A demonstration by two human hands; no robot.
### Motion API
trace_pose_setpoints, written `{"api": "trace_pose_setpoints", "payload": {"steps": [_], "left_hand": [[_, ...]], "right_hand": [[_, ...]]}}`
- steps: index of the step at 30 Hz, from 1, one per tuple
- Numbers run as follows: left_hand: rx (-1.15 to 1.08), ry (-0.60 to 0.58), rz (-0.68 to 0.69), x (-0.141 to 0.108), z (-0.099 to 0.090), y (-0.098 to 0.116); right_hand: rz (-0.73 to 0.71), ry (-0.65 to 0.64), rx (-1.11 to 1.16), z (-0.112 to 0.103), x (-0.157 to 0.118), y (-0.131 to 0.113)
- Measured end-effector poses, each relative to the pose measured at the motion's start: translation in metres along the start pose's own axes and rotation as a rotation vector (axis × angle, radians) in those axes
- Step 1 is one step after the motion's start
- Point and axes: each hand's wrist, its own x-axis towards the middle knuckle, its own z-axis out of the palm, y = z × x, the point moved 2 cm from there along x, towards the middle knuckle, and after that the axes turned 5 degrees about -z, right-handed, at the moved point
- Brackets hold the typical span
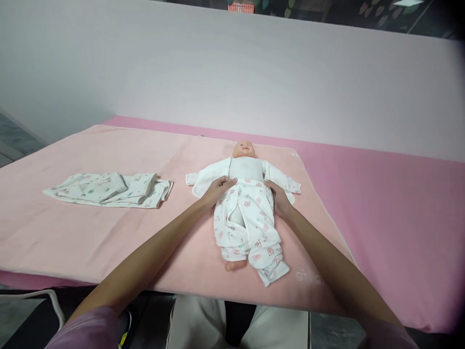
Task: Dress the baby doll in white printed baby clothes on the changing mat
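A baby doll (244,149) lies on its back, head away from me, arms spread in a white open-front top (214,170). White baby trousers (257,206) with a small pink print cover its hips and legs, with a gap at the crotch. One bare foot (235,265) sticks out of the left trouser leg; the right leg's cuff hides the other foot. My left hand (219,189) pinches the waistband at the doll's left-hand side in view. Across from it, my right hand (279,198) grips the waistband's right side, thumb on top.
A folded printed cloth (112,190) lies to the left on the light pink mat (156,150). Beneath the mat is a darker pink cover (392,213). A white partition (232,72) stands behind the table, and my knees are at its front edge.
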Motion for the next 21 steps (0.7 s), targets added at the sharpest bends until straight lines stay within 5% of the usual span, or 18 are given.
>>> {"api": "trace_pose_setpoints", "payload": {"steps": [4, 9, 15, 21], "left_hand": [[-0.24, -0.125, -0.113, -0.008, 0.01, 0.0], [-0.337, -0.218, -0.161, -0.015, 0.018, 0.001], [-0.024, -0.05, 0.072, -0.007, -0.001, 0.004], [0.417, -0.057, 0.342, -0.003, -0.004, 0.034]], "right_hand": [[0.109, -0.014, 0.305, 0.012, -0.01, 0.0], [0.071, -0.023, 0.355, 0.023, -0.016, -0.008], [-0.146, 0.037, -0.011, 0.008, -0.008, -0.015], [-0.337, -0.04, -0.3, 0.006, 0.005, -0.03]]}}
